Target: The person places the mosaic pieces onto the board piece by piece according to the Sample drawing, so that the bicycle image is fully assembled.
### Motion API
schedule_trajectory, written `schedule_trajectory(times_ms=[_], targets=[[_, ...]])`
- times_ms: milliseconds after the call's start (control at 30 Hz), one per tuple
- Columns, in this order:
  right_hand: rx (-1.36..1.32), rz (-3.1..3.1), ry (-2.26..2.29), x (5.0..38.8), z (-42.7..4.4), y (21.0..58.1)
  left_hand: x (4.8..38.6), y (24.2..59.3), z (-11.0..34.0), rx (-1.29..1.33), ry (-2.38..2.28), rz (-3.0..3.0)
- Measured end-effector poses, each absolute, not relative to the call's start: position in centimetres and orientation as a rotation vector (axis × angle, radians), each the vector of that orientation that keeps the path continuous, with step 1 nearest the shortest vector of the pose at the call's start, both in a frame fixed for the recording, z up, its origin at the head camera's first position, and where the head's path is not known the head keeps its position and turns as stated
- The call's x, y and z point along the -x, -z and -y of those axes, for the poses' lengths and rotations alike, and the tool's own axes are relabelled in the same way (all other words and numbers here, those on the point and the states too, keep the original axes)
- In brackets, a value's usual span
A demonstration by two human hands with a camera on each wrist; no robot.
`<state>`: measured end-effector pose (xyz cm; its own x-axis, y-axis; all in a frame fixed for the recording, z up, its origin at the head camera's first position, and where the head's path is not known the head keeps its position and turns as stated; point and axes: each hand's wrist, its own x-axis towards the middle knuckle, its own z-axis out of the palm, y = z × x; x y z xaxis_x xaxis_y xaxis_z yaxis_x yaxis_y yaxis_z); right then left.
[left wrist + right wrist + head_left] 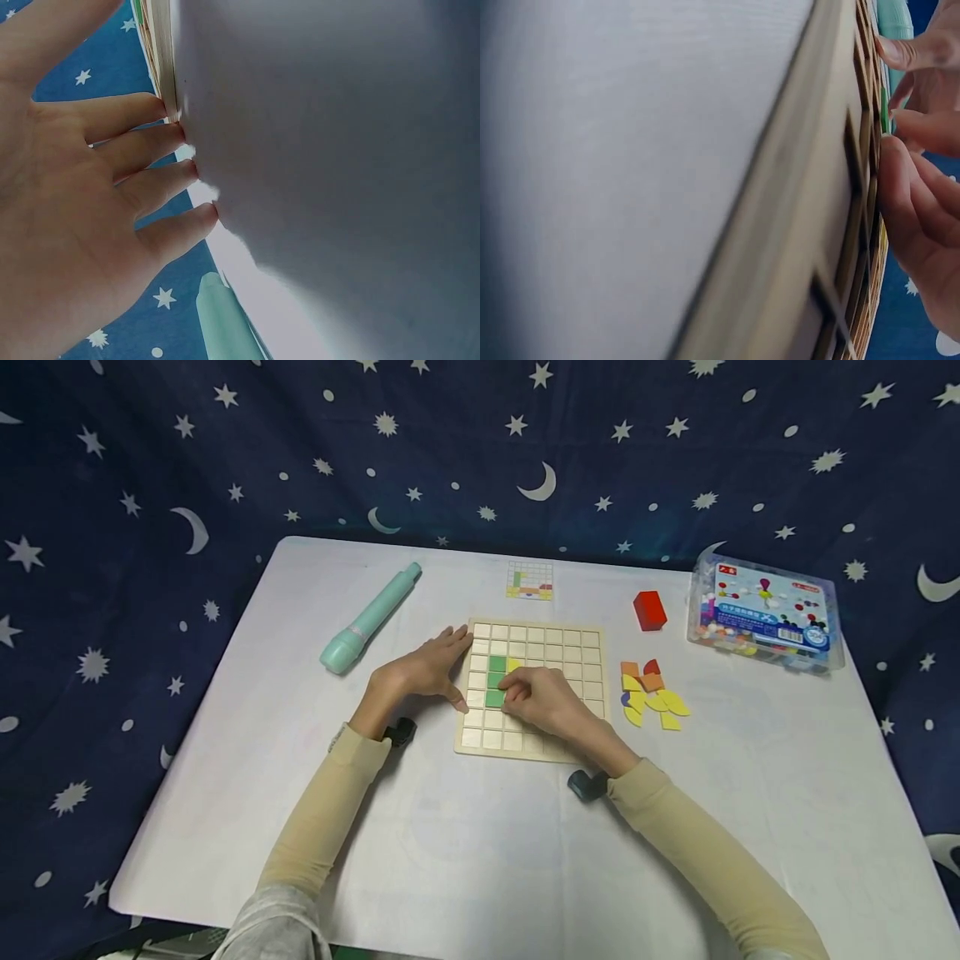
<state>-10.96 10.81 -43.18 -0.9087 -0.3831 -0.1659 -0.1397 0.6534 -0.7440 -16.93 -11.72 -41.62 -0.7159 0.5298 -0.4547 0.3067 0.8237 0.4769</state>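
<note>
Got a left hand [423, 667] with straight, spread, empty fingers touching the grid board [557, 634], then green tiles [496, 679] on it, then a right hand [549, 700] with fingers curled at the lowest (can't tell if pinching), then loose pieces [652, 682].

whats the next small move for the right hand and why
Probably press the lowest green square flat with the right hand: its curled fingertips are at that tile's edge, while the left hand rests against the board, perhaps steadying it.
</note>
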Motion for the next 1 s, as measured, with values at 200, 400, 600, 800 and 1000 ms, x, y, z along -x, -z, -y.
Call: schedule_trajectory(times_ms=[200,400,600,800,1000], targets=[[0.423,-2.557,1.112,10.7,-12.0,43.1,17.0,41.5,11.7,-0.599,-0.491,-2.42],[0.346,-2.612,1.119,9.9,-14.5,43.0,17.0,41.7,11.7,-0.608,-0.511,-2.407],[0.28,-2.693,1.148,9.4,-17.6,43.1,16.9,41.8,11.8,-0.596,-0.524,-2.398],[0.282,-2.779,1.15,9.1,-20.6,43.4,16.8,41.8,11.7,-0.584,-0.522,-2.406],[0.19,-2.849,1.114,8.8,-23.3,43.3,16.9,41.7,11.6,-0.593,-0.515,-2.408]])
